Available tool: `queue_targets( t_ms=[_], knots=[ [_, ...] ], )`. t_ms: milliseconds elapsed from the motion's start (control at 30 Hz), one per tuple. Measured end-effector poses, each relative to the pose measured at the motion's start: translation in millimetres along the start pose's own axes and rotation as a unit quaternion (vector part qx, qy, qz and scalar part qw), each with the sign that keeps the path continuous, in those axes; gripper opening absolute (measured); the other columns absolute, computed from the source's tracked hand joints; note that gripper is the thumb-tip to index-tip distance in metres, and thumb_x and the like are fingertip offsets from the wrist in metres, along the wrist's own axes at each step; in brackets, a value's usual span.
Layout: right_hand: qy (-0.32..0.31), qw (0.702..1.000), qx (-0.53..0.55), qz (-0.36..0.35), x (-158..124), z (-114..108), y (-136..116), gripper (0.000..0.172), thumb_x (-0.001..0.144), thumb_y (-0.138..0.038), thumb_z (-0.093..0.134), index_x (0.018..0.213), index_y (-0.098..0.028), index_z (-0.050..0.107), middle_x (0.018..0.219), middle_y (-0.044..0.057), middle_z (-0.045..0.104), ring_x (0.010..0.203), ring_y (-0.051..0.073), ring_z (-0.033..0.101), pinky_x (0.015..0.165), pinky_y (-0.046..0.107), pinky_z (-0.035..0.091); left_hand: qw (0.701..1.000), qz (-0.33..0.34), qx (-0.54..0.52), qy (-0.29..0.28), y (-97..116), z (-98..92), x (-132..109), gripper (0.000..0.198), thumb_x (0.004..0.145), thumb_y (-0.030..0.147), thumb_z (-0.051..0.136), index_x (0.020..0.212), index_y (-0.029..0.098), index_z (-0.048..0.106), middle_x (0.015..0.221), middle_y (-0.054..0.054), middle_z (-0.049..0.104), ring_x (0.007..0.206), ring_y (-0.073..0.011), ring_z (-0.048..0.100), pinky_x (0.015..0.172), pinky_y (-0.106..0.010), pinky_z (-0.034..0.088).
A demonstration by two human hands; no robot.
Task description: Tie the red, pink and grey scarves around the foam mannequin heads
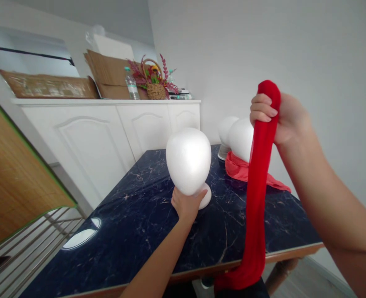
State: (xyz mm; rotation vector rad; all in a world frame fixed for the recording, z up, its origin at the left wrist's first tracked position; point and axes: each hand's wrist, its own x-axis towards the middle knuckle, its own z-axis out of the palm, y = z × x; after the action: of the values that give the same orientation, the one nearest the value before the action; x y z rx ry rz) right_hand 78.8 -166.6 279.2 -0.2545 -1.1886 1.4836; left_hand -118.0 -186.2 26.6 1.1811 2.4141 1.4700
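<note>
Here we have the left hand (186, 203) closed around the neck of a white foam head (188, 165), which stands upright on its small base near the middle of the dark marbled table (133, 231). The fingers wrap the narrow part just under the head, so most of them are hidden behind it.

Meanwhile, the right hand (279, 116) is raised well above the table, to the right of the head, and shut tight on the top of a long red cloth (257, 194). The cloth bunches over the fist, hangs straight down in a narrow band, crosses the front edge of the table and pools below it at the bottom of the view. It does not touch the foam head.

Behind the cloth, towards the wall, we see two more foam heads (240, 138) standing close together, with a paler red cloth (241, 169) lying around the base of the nearer one and trailing to the right.

Further back, a white cabinet (108, 132) runs along the wall. On it we see flattened cardboard (108, 74), a water bottle (131, 85) and a wicker basket (156, 89) of red flowers. At the left, a wooden panel (12, 178) leans in.
</note>
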Motion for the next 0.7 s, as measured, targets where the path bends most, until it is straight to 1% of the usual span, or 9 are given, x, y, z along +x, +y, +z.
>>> queue_targets(
  t_ms=[133, 200, 233, 300, 367, 467, 533, 600, 700],
  knots=[
    [-0.014, 0.993, -0.117, -0.017, -1, -4, 2, 0.037, 0.099, -0.013, 0.032, 0.063, -0.019, 0.036, 0.055, -0.007, 0.027, 0.04, 0.004, 0.018, 0.041, 0.018, 0.021, 0.996, 0.047, -0.071, -0.02, -23, -19.3, -9, 0.1, 0.056, 0.033, 0.084, 0.141, 0.01, 0.035, 0.145, -0.022, 0.044, 0.139, -0.037, 0.036, 0.117, -0.05, 0.027],
    [-0.039, 0.983, -0.179, -0.022, -8, -6, 0, 0.031, 0.097, -0.02, 0.041, 0.066, -0.02, 0.04, 0.055, -0.007, 0.031, 0.041, 0.005, 0.022, 0.043, 0.021, 0.023, 0.989, 0.07, -0.131, -0.018, -35, -40.9, -30, 0.085, 0.068, 0.03, 0.074, 0.142, 0.014, 0.035, 0.147, -0.019, 0.041, 0.141, -0.0348, 0.033, 0.119, -0.051, 0.024],
    [-0.051, 0.979, -0.194, -0.022, -13, -6, -1, 0.029, 0.096, -0.023, 0.043, 0.067, -0.02, 0.042, 0.056, -0.007, 0.032, 0.042, 0.005, 0.024, 0.045, 0.022, 0.024, 0.981, 0.088, -0.174, -0.015, -38, -54.1, -42, 0.07, 0.077, 0.031, 0.066, 0.14, 0.018, 0.038, 0.147, -0.015, 0.042, 0.14, -0.0314, 0.035, 0.119, -0.049, 0.025],
    [-0.072, 0.977, -0.199, -0.017, -24, -1, 1, 0.027, 0.095, -0.03, 0.044, 0.07, -0.021, 0.044, 0.057, -0.006, 0.034, 0.044, 0.006, 0.027, 0.046, 0.023, 0.026, 0.957, 0.112, -0.261, -0.058, -33, -82.7, -64, 0.051, 0.086, 0.035, 0.057, 0.136, 0.032, 0.042, 0.148, -0.005, 0.043, 0.139, -0.0251, 0.038, 0.116, -0.043, 0.032],
    [-0.099, 0.978, -0.185, -0.007, -33, 9, 8, 0.026, 0.094, -0.035, 0.046, 0.071, -0.021, 0.044, 0.057, -0.006, 0.033, 0.044, 0.006, 0.027, 0.046, 0.023, 0.027, 0.933, 0.14, -0.313, -0.107, -10, -109.8, -72, 0.045, 0.089, 0.037, 0.056, 0.133, 0.04, 0.045, 0.143, 0.0, 0.049, 0.133, -0.0226, 0.046, 0.111, -0.038, 0.04],
    [-0.163, 0.975, -0.149, 0.011, -41, 32, 31, 0.024, 0.089, -0.035, 0.053, 0.072, -0.021, 0.043, 0.057, -0.007, 0.035, 0.044, 0.006, 0.029, 0.044, 0.022, 0.029, 0.898, 0.19, -0.307, -0.252, 46, -137.1, -58, 0.041, 0.088, 0.044, 0.059, 0.128, 0.037, 0.056, 0.131, -0.001, 0.061, 0.123, -0.0248, 0.056, 0.105, -0.037, 0.045],
    [-0.19, 0.973, -0.134, 0.011, -42, 47, 47, 0.014, 0.084, -0.026, 0.056, 0.075, -0.02, 0.047, 0.06, -0.005, 0.043, 0.046, 0.006, 0.037, 0.045, 0.021, 0.032, 0.86, 0.218, -0.311, -0.34, 83, -143.1, -40, 0.036, 0.087, 0.048, 0.059, 0.115, 0.028, 0.066, 0.117, -0.004, 0.068, 0.113, -0.0263, 0.061, 0.102, -0.038, 0.047],
    [-0.198, 0.97, -0.138, 0.01, -39, 57, 59, 0.005, 0.08, -0.019, 0.057, 0.081, -0.019, 0.053, 0.064, -0.004, 0.051, 0.049, 0.007, 0.043, 0.044, 0.02, 0.034, 0.826, 0.22, -0.338, -0.394, 108, -141.9, -24, 0.036, 0.086, 0.051, 0.059, 0.099, 0.02, 0.071, 0.101, -0.006, 0.073, 0.1, -0.0252, 0.066, 0.093, -0.037, 0.052],
    [-0.2, 0.969, -0.147, 0.018, -32, 57, 64, 0.009, 0.077, -0.018, 0.06, 0.084, -0.02, 0.055, 0.066, -0.003, 0.056, 0.05, 0.009, 0.047, 0.043, 0.02, 0.036, 0.8, 0.2, -0.369, -0.43, 124, -138.0, -10, 0.034, 0.086, 0.048, 0.06, 0.079, 0.016, 0.069, 0.075, -0.004, 0.07, 0.072, -0.0166, 0.066, 0.068, -0.026, 0.054]
  ],
)
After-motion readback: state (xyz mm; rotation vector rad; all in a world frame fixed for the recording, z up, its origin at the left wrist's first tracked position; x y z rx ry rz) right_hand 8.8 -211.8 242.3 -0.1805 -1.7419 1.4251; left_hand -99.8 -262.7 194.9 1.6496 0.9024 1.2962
